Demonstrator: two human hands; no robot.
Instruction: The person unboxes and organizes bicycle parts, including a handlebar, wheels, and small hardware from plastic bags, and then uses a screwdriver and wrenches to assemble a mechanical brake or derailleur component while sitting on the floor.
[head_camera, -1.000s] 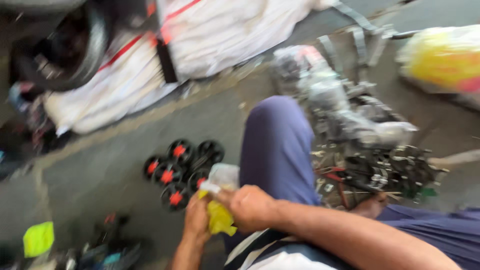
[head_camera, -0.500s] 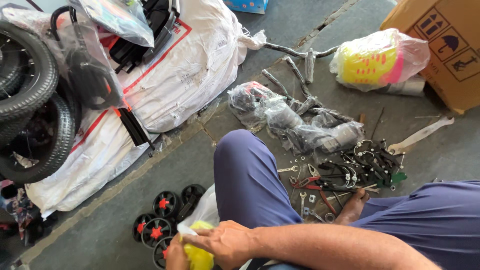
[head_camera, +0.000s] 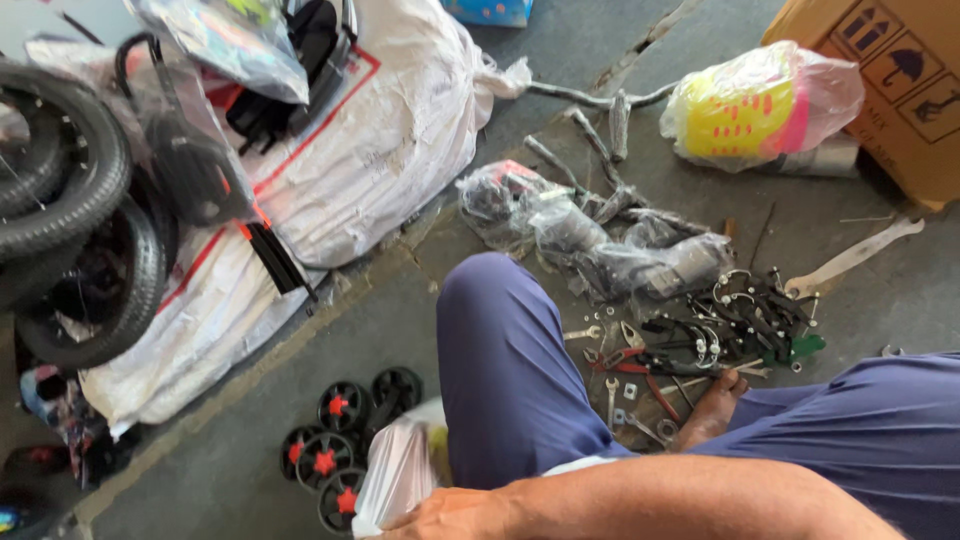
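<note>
Closed around the crumpled neck of a clear plastic bag was the grip of my right hand, fingers curled over the top at the bottom edge of the view, so the bag hung down beside my left knee. Just beside it on the concrete floor sat a cluster of small black wheels with red hubs, close enough to reach. Whether my left hand gripped anything I could not tell, since it lay out of view; wrenches and pliers were spread between my legs.
</note>
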